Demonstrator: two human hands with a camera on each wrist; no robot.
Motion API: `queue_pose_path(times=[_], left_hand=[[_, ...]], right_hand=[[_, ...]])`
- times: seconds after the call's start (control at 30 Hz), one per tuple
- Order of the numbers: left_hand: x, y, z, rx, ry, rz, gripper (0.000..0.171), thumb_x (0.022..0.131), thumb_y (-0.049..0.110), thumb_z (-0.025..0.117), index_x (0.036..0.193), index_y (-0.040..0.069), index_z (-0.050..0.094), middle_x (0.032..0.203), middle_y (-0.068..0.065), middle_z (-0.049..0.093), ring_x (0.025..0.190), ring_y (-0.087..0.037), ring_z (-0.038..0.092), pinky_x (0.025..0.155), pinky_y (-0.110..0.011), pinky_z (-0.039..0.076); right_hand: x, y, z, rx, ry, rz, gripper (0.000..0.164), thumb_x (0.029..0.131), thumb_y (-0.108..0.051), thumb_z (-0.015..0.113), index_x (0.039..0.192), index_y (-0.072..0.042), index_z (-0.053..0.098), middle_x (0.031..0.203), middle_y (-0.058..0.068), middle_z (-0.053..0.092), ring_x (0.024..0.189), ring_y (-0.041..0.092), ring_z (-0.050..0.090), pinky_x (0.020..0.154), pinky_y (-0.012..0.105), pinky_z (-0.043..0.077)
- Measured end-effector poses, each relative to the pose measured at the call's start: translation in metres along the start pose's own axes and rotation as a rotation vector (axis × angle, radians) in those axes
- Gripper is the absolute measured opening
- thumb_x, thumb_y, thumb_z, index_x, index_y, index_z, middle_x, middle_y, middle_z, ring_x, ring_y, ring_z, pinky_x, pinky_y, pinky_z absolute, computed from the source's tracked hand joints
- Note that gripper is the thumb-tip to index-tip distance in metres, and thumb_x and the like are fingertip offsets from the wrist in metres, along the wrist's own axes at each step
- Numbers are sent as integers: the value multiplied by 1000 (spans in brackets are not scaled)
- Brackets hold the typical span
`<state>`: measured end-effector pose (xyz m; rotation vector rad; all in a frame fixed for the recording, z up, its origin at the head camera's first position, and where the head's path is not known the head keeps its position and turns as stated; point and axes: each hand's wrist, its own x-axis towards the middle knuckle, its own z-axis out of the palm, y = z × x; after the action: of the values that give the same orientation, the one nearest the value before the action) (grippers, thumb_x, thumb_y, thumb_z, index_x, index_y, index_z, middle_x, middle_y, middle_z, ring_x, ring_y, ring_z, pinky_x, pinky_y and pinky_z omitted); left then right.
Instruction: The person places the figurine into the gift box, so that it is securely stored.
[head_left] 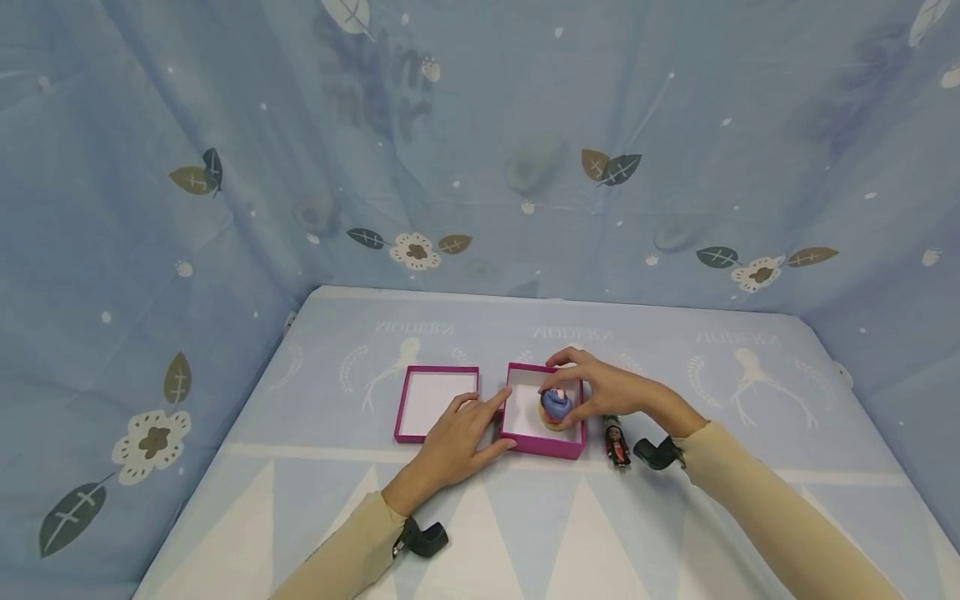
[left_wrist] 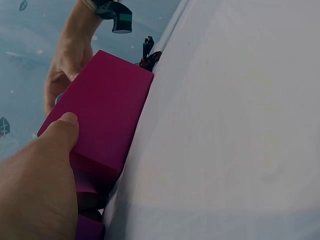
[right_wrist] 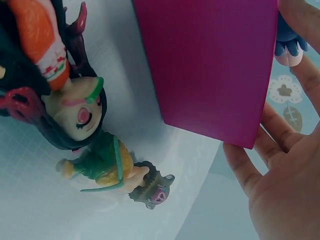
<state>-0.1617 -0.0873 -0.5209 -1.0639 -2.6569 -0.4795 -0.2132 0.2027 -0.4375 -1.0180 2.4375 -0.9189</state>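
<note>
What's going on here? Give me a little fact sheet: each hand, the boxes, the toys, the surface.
Left hand: rests on the near left corner of the magenta box, thumb against its wall
Right hand: holds a small blue-haired figurine inside the box
Second magenta tray: lies open-side up, left of the box, white inside
Dark-haired doll: lies on the cloth just right of the box, untouched
Small green figure: lies beside the doll, seen only by the right wrist camera
Surface: pale blue patterned cloth
</note>
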Motion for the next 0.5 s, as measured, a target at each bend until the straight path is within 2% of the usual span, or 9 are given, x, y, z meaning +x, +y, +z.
queue_pose_path(times=[0.17, 0.5], left_hand=[[0, 1, 0, 3, 1, 3, 77, 96, 58, 49, 156, 16, 26, 112, 5, 71, 112, -9, 63, 116, -38, 31], [0, 1, -1, 11, 9, 3, 77, 95, 58, 50, 155, 16, 27, 114, 4, 71, 112, -10, 63, 116, -38, 32]], right_hand=[[0, 2, 1, 23, -25, -10, 51, 73, -27, 87, 120, -23, 69, 142, 16, 39, 130, 36, 37, 103, 61, 41], [-1, 5, 4, -26, -41, -8, 53, 71, -32, 87, 120, -27, 69, 144, 14, 38, 132, 36, 35, 102, 65, 35]])
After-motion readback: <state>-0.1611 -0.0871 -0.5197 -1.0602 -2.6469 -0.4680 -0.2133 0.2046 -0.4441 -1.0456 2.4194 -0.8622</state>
